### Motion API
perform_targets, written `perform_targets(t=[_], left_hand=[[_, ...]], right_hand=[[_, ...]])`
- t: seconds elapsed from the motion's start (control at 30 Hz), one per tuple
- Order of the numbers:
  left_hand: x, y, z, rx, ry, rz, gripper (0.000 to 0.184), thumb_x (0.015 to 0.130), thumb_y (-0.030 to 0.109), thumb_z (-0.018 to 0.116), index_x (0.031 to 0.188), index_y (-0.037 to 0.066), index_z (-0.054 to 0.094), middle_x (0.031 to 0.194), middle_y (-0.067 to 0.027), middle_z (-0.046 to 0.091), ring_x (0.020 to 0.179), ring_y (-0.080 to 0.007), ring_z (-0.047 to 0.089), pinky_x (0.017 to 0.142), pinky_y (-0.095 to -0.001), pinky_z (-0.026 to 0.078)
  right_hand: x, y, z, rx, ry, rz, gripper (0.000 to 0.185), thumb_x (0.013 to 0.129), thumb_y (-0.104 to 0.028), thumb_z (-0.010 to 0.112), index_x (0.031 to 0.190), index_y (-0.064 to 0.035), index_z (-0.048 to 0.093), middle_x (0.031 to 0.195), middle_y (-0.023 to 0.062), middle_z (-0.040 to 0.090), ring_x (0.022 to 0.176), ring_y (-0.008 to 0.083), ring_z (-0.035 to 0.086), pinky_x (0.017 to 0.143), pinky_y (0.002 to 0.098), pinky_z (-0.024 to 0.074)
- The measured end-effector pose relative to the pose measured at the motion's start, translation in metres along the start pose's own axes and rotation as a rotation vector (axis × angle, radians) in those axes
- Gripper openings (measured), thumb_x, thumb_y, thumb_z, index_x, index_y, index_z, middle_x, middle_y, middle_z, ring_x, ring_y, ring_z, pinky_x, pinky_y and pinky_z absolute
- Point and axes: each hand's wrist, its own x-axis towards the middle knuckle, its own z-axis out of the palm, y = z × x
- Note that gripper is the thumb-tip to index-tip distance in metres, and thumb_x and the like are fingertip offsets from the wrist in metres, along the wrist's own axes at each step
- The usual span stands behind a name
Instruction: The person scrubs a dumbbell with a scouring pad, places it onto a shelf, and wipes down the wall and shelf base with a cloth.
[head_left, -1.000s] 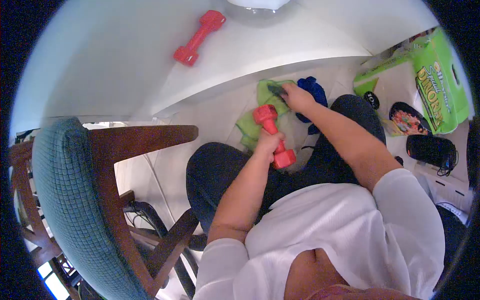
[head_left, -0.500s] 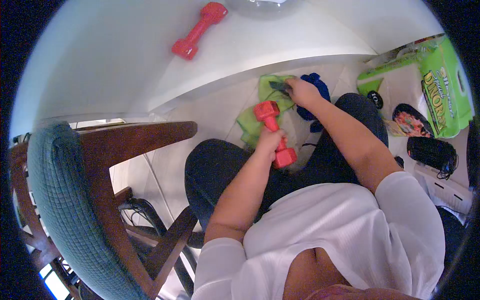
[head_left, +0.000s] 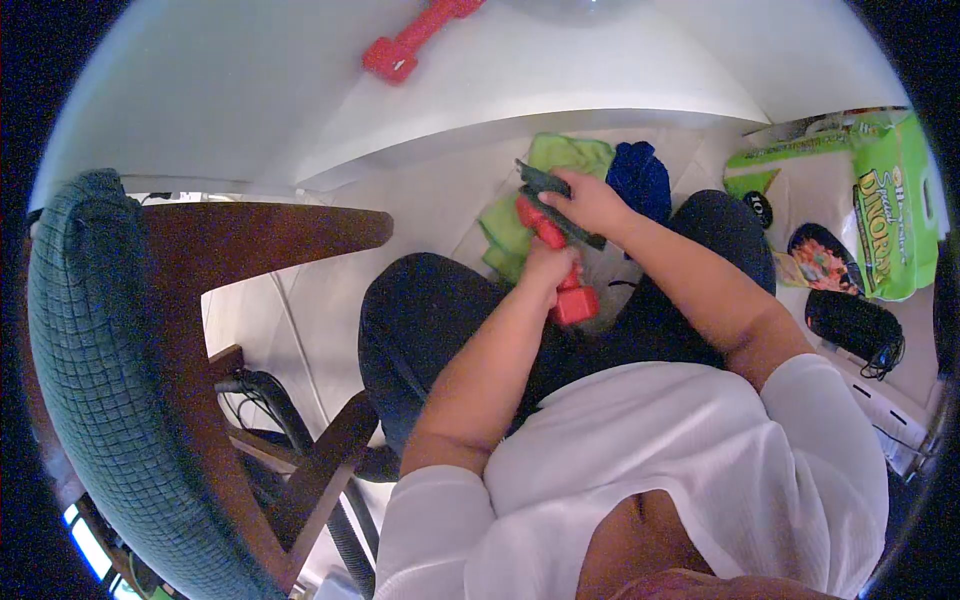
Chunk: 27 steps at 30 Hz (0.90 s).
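My left hand (head_left: 549,268) is wrapped round the middle of a red dumbbell (head_left: 575,303), held above my lap. My right hand (head_left: 588,206) grips a dark grey-green strip (head_left: 572,222), perhaps a cloth or band. The strip lies across the upper end of the dumbbell and partly covers it. Below the hands a green cloth (head_left: 508,225) is spread on the floor, with a dark blue bundle (head_left: 640,180) to its right. A second red dumbbell (head_left: 411,42) rests on the white surface ahead.
A chair with a teal padded part (head_left: 100,350) and wooden frame stands at the left, its wooden arm (head_left: 270,240) reaching toward me. Right of me are a green noodle package (head_left: 895,215), a black cylindrical device (head_left: 855,327) and a white slotted box (head_left: 880,405). A black hose (head_left: 345,540) lies under the chair.
My right hand has lifted the dark strip off the green cloth and brought it over the dumbbell. My left hand keeps its hold. The view has shifted slightly.
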Motion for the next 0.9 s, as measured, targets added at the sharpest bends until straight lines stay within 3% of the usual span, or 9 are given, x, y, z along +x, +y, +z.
perform_targets(t=[0.23, 0.33, 0.37, 0.47, 0.6, 0.63, 0.73, 0.9], left_hand=[[0.001, 0.004, 0.002, -0.030, 0.027, -0.067, 0.032, 0.063, -0.004, 0.052, 0.090, 0.005, 0.039, 0.062, -0.0063, 0.049, 0.047, -0.0177, 0.049, 0.041, -0.0306, 0.040], [0.000, 0.006, 0.002, -0.039, 0.024, -0.115, 0.033, 0.063, -0.004, 0.052, 0.090, 0.006, 0.036, 0.060, -0.0065, 0.048, 0.046, -0.0175, 0.049, 0.039, -0.0307, 0.040], [-0.001, 0.008, 0.002, -0.027, 0.017, -0.099, 0.033, 0.063, -0.003, 0.053, 0.091, 0.006, 0.036, 0.060, -0.0065, 0.048, 0.046, -0.0174, 0.049, 0.039, -0.0308, 0.040], [-0.005, 0.012, 0.004, -0.009, 0.050, -0.082, 0.033, 0.064, -0.003, 0.053, 0.091, 0.006, 0.037, 0.061, -0.0062, 0.049, 0.047, -0.0172, 0.049, 0.040, -0.0305, 0.041], [0.004, 0.002, 0.004, -0.075, 0.013, -0.071, 0.032, 0.065, -0.002, 0.053, 0.093, 0.006, 0.040, 0.064, -0.0059, 0.050, 0.049, -0.0171, 0.050, 0.042, -0.0297, 0.042], [0.003, 0.001, 0.003, -0.070, 0.019, -0.061, 0.032, 0.065, -0.002, 0.053, 0.093, 0.005, 0.041, 0.065, -0.0059, 0.050, 0.049, -0.0172, 0.050, 0.042, -0.0297, 0.042], [0.000, 0.000, -0.001, -0.063, 0.039, -0.056, 0.030, 0.065, -0.002, 0.053, 0.093, 0.005, 0.043, 0.066, -0.0061, 0.050, 0.050, -0.0174, 0.050, 0.043, -0.0298, 0.042], [0.006, 0.000, 0.001, -0.058, 0.039, -0.099, 0.029, 0.064, -0.002, 0.053, 0.089, 0.005, 0.043, 0.064, -0.0060, 0.050, 0.049, -0.0176, 0.050, 0.041, -0.0305, 0.041]], right_hand=[[0.007, -0.016, -0.003, 0.005, 0.017, 0.094, 0.040, 0.077, -0.036, 0.051, 0.103, -0.0054, 0.052, 0.096, 0.0198, 0.056, 0.087, 0.0353, 0.054, 0.077, 0.0394, 0.0428], [0.027, 0.014, 0.009, 0.187, 0.271, 0.137, 0.039, 0.076, -0.027, 0.058, 0.103, -0.0009, 0.049, 0.086, 0.0141, 0.058, 0.072, 0.0200, 0.056, 0.066, 0.0296, 0.0440], [0.025, 0.021, -0.004, 0.618, 0.115, 0.238, 0.043, 0.075, -0.027, 0.060, 0.107, -0.0003, 0.048, 0.090, 0.0071, 0.058, 0.077, 0.0149, 0.054, 0.070, 0.0279, 0.0437], [0.013, 0.032, -0.016, 0.739, -0.016, 0.138, 0.040, 0.075, -0.024, 0.060, 0.107, -0.0026, 0.050, 0.091, 0.0065, 0.058, 0.078, 0.0135, 0.054, 0.073, 0.0270, 0.0430], [-0.009, 0.001, -0.010, 0.077, -0.023, -0.071, 0.033, 0.075, -0.019, 0.059, 0.103, -0.0019, 0.052, 0.085, 0.0080, 0.059, 0.077, 0.0137, 0.054, 0.072, 0.0271, 0.0425], [-0.003, 0.006, 0.002, 0.119, -0.012, -0.051, 0.033, 0.075, -0.024, 0.058, 0.101, -0.0044, 0.052, 0.083, 0.0137, 0.059, 0.078, 0.0226, 0.057, 0.070, 0.0318, 0.0436], [-0.004, -0.019, -0.003, -0.134, 0.052, -0.006, 0.031, 0.075, -0.028, 0.056, 0.098, -0.0074, 0.053, 0.084, 0.0188, 0.057, 0.078, 0.0328, 0.056, 0.068, 0.0377, 0.0437], [0.014, -0.027, -0.002, -0.177, -0.006, 0.068, 0.036, 0.077, -0.033, 0.051, 0.103, -0.0086, 0.051, 0.090, 0.0184, 0.057, 0.085, 0.0352, 0.054, 0.074, 0.0411, 0.0436]])
